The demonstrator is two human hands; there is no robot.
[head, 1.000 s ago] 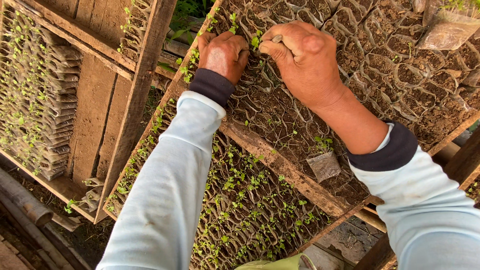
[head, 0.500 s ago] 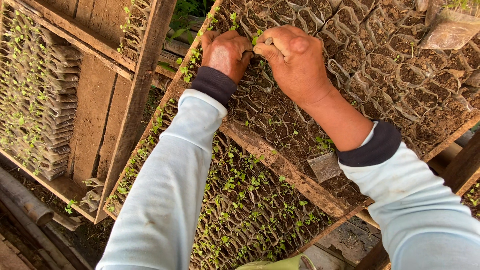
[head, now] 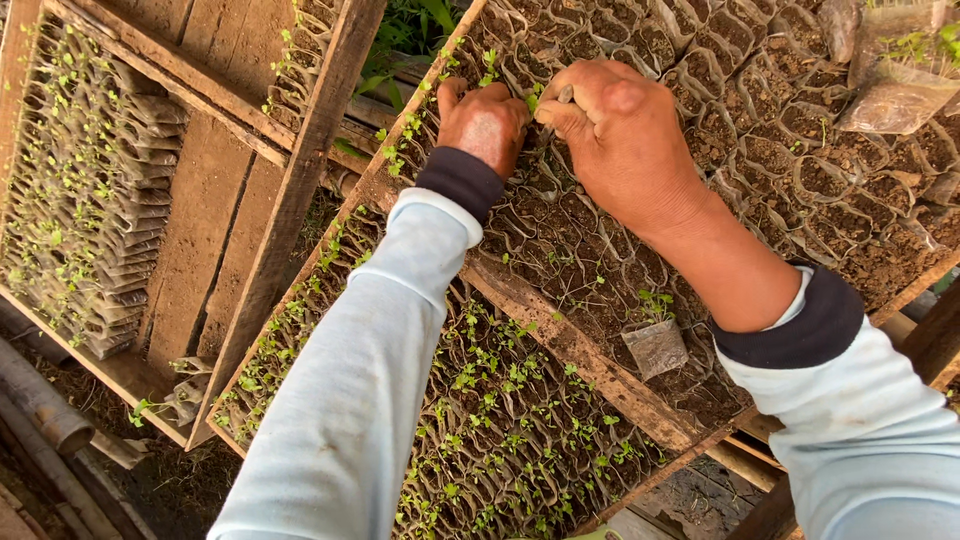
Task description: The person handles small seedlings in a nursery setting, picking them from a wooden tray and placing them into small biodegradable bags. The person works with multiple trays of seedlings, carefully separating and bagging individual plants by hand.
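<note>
Here, a small green seedling [head: 532, 98] is pinched between the closed fingertips of the right hand [head: 620, 140], over a soil-filled pot cell. The left hand [head: 485, 122] is curled shut at nine o'clock, its fingertips pressed into the adjacent cells; whether anything is gripped cannot be told. Thin, crinkled plastic pots are packed in a rough wooden tray [head: 580, 350]. A loose pot [head: 655, 345] is seen at six o'clock. A second tray [head: 90, 190] is seen at nine o'clock, above bare earth.

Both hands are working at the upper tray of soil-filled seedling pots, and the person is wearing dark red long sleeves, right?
Not quite: the head view shows pale blue sleeves with dark cuffs. Both the left hand and right hand are at the upper tray of soil-filled seedling pots.
</note>
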